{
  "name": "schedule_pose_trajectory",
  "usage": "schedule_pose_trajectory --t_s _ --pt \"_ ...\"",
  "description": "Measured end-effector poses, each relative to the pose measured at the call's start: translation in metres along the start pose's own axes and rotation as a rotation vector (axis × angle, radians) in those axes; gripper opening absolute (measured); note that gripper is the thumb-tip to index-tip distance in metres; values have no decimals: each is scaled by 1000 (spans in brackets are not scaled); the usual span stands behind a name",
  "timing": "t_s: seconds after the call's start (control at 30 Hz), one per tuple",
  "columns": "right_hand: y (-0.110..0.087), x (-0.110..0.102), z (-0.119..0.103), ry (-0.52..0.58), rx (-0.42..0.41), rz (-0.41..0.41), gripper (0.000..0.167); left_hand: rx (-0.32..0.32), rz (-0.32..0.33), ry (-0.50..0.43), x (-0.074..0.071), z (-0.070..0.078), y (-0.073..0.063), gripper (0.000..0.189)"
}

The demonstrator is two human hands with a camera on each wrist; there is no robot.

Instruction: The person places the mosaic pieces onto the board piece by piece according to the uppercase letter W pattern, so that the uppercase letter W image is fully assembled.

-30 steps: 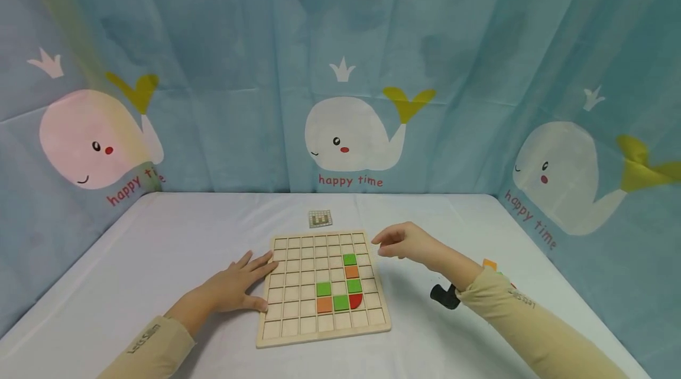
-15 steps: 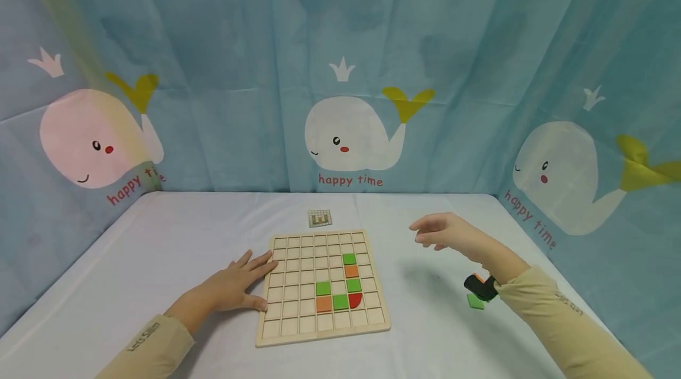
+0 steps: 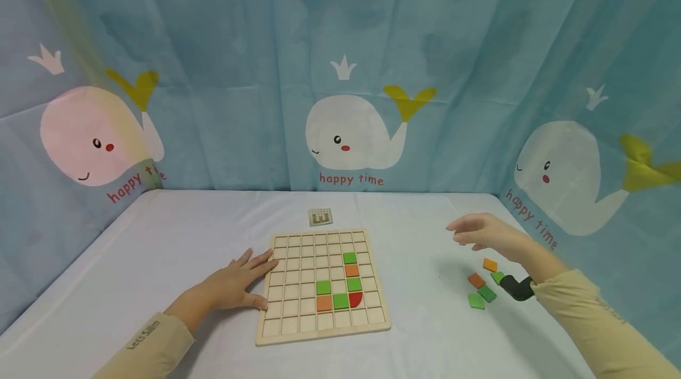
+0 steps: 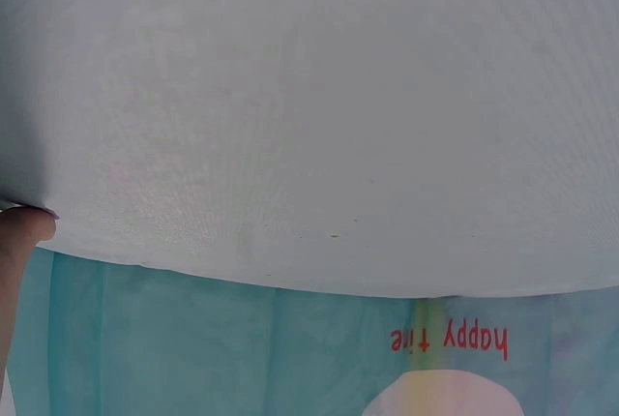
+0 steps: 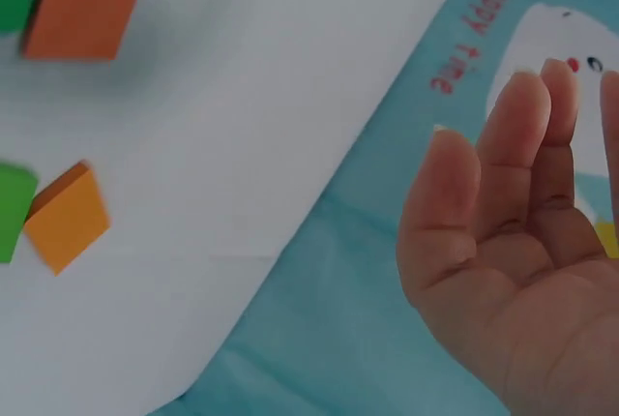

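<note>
My left hand (image 3: 232,284) lies with spread fingers on the left edge of a wooden grid board (image 3: 289,293). Set in the board are green squares such as the green tile (image 3: 349,258), two orange squares such as the orange tile (image 3: 352,271), and a red rounded tile (image 3: 355,300). Above the table at the right hovers my right hand (image 3: 492,235), its fingers loosely bent and nothing between them. Below it lie loose tiles: a yellow-orange tile (image 3: 490,264), a darker orange tile (image 3: 476,280) and several green ones, including a light green tile (image 3: 476,301).
A small card with a grid pattern (image 3: 320,217) lies behind the board. The black wrist camera (image 3: 517,288) hangs under the right forearm. A blue curtain (image 3: 239,101) with whale prints rises behind the white table (image 3: 175,231) and along its sides.
My right hand has moved away from the board to the right, over the loose tiles, which now show more fully. The left hand stays on the board's edge; the tiles in the grid are unchanged.
</note>
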State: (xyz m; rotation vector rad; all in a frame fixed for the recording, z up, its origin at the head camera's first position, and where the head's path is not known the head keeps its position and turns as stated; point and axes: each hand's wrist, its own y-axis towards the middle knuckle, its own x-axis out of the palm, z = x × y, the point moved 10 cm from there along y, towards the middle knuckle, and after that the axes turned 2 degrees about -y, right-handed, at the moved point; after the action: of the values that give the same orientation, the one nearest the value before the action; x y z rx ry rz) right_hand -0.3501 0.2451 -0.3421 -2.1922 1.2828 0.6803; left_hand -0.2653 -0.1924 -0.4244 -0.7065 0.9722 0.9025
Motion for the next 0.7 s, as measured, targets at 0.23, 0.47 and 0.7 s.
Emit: schedule_pose_trajectory --t_s 0.23,0.47,0.7 --pt "-6 -12 20 -39 -8 -33 47 1 -1 -1 1 0 0 95" --pt "-9 -17 39 -65 -19 -100 50 1 4 5 -1 1 -1 95" --pt "-7 -20 67 -100 8 -135 47 2 -4 0 -2 5 -2 95"
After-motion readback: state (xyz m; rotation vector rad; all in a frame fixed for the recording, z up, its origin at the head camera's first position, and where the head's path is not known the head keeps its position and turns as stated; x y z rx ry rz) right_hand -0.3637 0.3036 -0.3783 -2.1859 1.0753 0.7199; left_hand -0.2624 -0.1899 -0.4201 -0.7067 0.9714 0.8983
